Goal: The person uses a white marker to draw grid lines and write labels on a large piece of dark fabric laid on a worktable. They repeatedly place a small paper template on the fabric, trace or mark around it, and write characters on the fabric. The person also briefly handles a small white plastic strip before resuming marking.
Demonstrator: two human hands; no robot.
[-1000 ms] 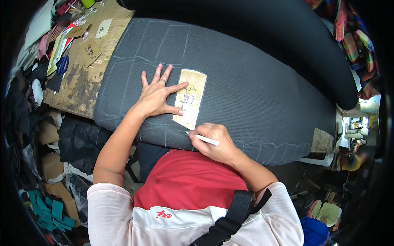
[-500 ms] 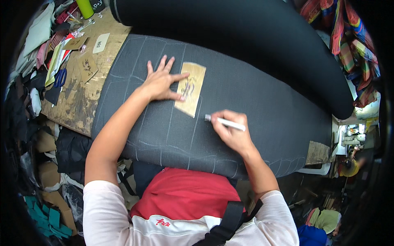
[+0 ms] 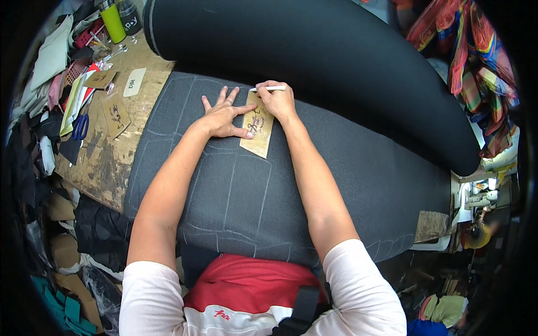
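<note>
Near the upper centre of the frame, a tan card (image 3: pixel 259 126) with dark handwriting lies flat on dark grey fabric (image 3: pixel 342 168). The left hand (image 3: pixel 227 119) comes to it from the left, its grip spread wide with the fingers apart: the thumb and index fingertips rest on the card's left part, while the other fingers fan out over the fabric toward the top of the frame. The right hand (image 3: pixel 278 102) is above and to the right of the card, covering its upper right part, its grip clamped on a white marker (image 3: pixel 273 88); the marker's tip points left, close to the card's top edge. The card's lower end reaches clear below both hands. Pale lines (image 3: pixel 229 196) form long panels on the fabric, left of and below the card. A thick black roll (image 3: pixel 314 56) crosses the top of the frame, and blue-handled scissors (image 3: pixel 80 127) lie on the wooden worktop (image 3: pixel 106 171) at the left.
</note>
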